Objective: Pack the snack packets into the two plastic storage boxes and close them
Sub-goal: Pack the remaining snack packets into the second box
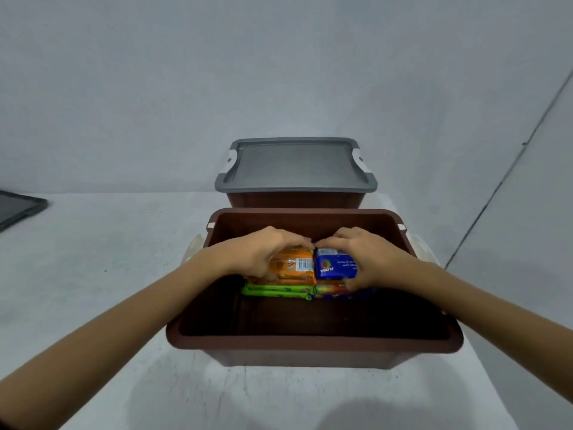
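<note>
An open brown storage box (pixel 313 344) stands in front of me on the white table. Inside it, my left hand (pixel 263 252) grips an orange snack packet (pixel 294 265), fingers curled over its far edge. Beside it, my right hand (pixel 369 259) holds a blue snack packet (pixel 333 268) the same way. Both packets rest on a stack against the far wall, where green packets (pixel 273 290) and a red-and-blue packet (pixel 330 290) show underneath. Behind stands a second brown box (pixel 294 200) with its grey lid (pixel 294 164) on.
A dark grey lid (pixel 18 206) lies at the table's far left edge. White latch handles (pixel 429 252) stick out at the open box's sides. A pale wall rises behind the table, and the near half of the open box's floor is bare.
</note>
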A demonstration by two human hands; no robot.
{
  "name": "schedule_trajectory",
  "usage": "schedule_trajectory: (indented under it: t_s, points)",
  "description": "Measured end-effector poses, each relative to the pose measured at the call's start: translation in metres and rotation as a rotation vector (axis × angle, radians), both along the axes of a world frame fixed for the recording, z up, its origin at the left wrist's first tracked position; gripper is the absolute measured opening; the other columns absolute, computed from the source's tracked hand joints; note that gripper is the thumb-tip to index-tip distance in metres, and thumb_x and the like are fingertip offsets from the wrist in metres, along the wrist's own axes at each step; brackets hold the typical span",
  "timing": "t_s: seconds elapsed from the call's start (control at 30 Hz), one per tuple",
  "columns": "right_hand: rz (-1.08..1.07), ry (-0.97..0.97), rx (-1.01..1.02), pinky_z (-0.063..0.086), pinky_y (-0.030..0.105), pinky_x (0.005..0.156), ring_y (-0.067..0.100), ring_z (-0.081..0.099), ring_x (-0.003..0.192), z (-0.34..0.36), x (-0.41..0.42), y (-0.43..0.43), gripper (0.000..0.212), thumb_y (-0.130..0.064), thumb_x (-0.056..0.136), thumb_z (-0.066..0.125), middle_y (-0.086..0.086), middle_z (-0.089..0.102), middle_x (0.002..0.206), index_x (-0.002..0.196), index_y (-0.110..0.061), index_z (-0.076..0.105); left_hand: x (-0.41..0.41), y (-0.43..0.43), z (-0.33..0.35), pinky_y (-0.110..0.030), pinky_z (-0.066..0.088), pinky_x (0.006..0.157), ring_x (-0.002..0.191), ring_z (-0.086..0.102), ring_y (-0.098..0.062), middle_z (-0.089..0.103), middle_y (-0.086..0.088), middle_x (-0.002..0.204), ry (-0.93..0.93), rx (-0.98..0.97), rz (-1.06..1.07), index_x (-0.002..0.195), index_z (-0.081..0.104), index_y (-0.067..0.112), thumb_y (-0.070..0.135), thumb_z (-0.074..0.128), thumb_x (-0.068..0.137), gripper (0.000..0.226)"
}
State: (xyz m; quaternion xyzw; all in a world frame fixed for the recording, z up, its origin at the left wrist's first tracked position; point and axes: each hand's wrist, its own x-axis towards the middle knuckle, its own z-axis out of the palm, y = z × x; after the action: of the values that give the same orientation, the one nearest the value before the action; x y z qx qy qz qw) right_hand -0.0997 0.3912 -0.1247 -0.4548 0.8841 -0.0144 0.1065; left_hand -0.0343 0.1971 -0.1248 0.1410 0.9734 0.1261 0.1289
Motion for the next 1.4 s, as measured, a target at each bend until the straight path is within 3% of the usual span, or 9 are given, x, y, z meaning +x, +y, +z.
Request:
schedule_trajectory:
  t_s: [0.17,0.47,0.6,0.73,0.83,0.97,1.13,1.3,1.4]
  points:
    - [-0.035,0.095,-0.07,0.044,0.028,0.098,0.013,0.035,0.122,0.0,0.005,0.002,0.068,-0.033,0.08,0.069,0.0,0.027,0.135,0.139,-0.028,0.037,-0.003,0.006,0.0,-0.028,0.032,0.105,0.132,0.032,-0.012,0.036,0.005,0.144,0.144,-0.217,-0.054,0.139,0.039,0.026,0.033,0.074,0.074,0.074]
    - [-0.018,0.063,0.026,0.037,0.029,0.102,0.015,0.034,0.126,0.001,0.0,0.001,0.064,-0.027,0.087,0.062,-0.002,0.036,0.137,0.142,-0.032,0.031,-0.002,0.004,-0.005,-0.025,0.042,0.097,0.118,0.046,-0.011,0.046,0.004,0.13,0.206,-0.112,0.021,0.131,0.05,0.024,0.032,0.076,0.072,0.064]
    - [-0.043,0.01,-0.044,0.04,0.027,0.097,0.012,0.038,0.121,0.0,-0.004,0.003,0.06,-0.033,0.082,0.066,-0.005,0.041,0.13,0.136,-0.035,0.041,-0.003,0.001,-0.003,-0.028,0.043,0.097,0.116,0.047,-0.012,0.049,0.003,0.128,0.193,-0.111,0.015,0.128,0.053,0.023,0.036,0.076,0.072,0.062]
    - [-0.063,-0.104,-0.293,0.046,0.023,0.086,0.01,0.055,0.102,0.007,-0.007,0.0,0.034,-0.033,0.081,0.067,-0.005,0.056,0.107,0.115,-0.029,0.062,0.001,-0.005,0.006,-0.023,0.05,0.085,0.101,0.06,-0.011,0.063,-0.001,0.113,0.255,0.173,0.09,0.113,0.066,0.015,0.031,0.074,0.076,0.041]
    - [-0.046,-0.116,-0.449,0.049,0.021,0.081,0.004,0.056,0.094,0.023,-0.002,-0.017,0.025,-0.027,0.083,0.066,-0.008,0.058,0.099,0.108,-0.029,0.065,0.014,-0.02,0.021,-0.019,0.052,0.077,0.091,0.062,-0.007,0.066,-0.002,0.103,0.395,0.383,0.198,0.106,0.068,0.013,0.019,0.069,0.082,0.025]
    - [0.088,-0.089,-0.546,0.04,0.004,0.073,0.008,0.06,0.091,0.049,0.014,-0.071,0.027,-0.02,0.082,0.067,0.0,0.066,0.099,0.109,-0.025,0.067,0.045,-0.068,0.044,-0.017,0.05,0.079,0.084,0.062,-0.004,0.068,-0.002,0.097,0.533,0.478,0.331,0.101,0.07,0.013,0.015,0.067,0.083,0.018]
    - [0.3,-0.125,-0.557,0.044,0.019,0.081,0.011,0.058,0.097,0.064,0.051,-0.172,0.03,-0.022,0.084,0.064,-0.001,0.062,0.105,0.114,-0.027,0.062,0.111,-0.152,0.052,-0.018,0.05,0.082,0.088,0.063,-0.001,0.065,0.009,0.097,0.644,0.382,0.57,0.1,0.069,0.019,0.02,0.065,0.085,0.015]
    - [0.48,-0.198,-0.539,0.038,0.018,0.079,0.008,0.052,0.093,0.057,0.104,-0.286,0.033,-0.02,0.084,0.065,0.0,0.057,0.104,0.116,-0.028,0.061,0.195,-0.238,0.04,-0.009,0.046,0.075,0.088,0.061,-0.003,0.063,0.008,0.101,0.651,0.237,0.852,0.103,0.067,0.019,0.021,0.064,0.086,0.017]
    - [0.57,-0.237,-0.51,0.036,0.018,0.077,0.009,0.051,0.093,0.046,0.137,-0.349,0.034,-0.021,0.085,0.064,-0.002,0.053,0.103,0.117,-0.029,0.059,0.246,-0.285,0.032,-0.018,0.05,0.076,0.09,0.06,-0.008,0.061,0.005,0.102,0.65,0.165,1.031,0.105,0.067,0.017,0.019,0.063,0.086,0.019]
